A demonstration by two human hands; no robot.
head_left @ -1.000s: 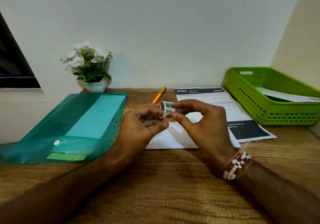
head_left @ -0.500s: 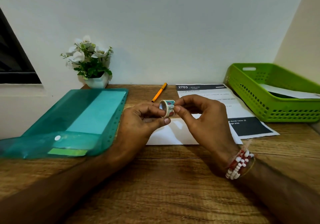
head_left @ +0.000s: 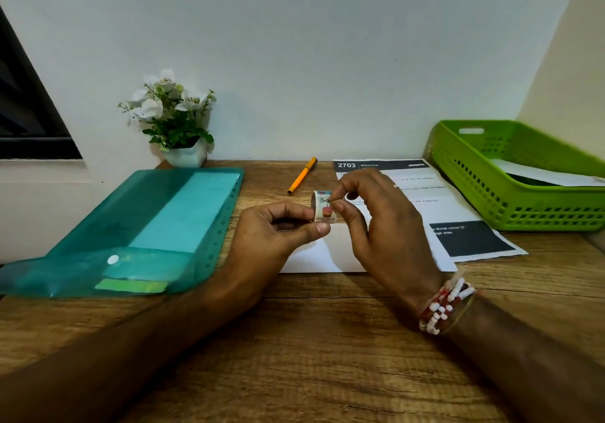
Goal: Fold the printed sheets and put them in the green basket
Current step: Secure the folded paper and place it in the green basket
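Wood-grain bench (head_left: 327, 340). At mid-bench the left hand (head_left: 271, 229) pinches a small patterned tape roll (head_left: 322, 208) between thumb and fingers. The right hand (head_left: 383, 226) pinches at the roll's outer face with thumb and forefinger (tape end too small to make out). Beneath the hands lies a white sheet (head_left: 324, 255), flat, no print showing. Right of it a printed sheet (head_left: 451, 206) lies unfolded, just beside the green basket (head_left: 491, 206) at far right, which holds one white paper (head_left: 540, 173). Teal folder (head_left: 147, 226) at left; orange pen (head_left: 302, 175) at far centre.
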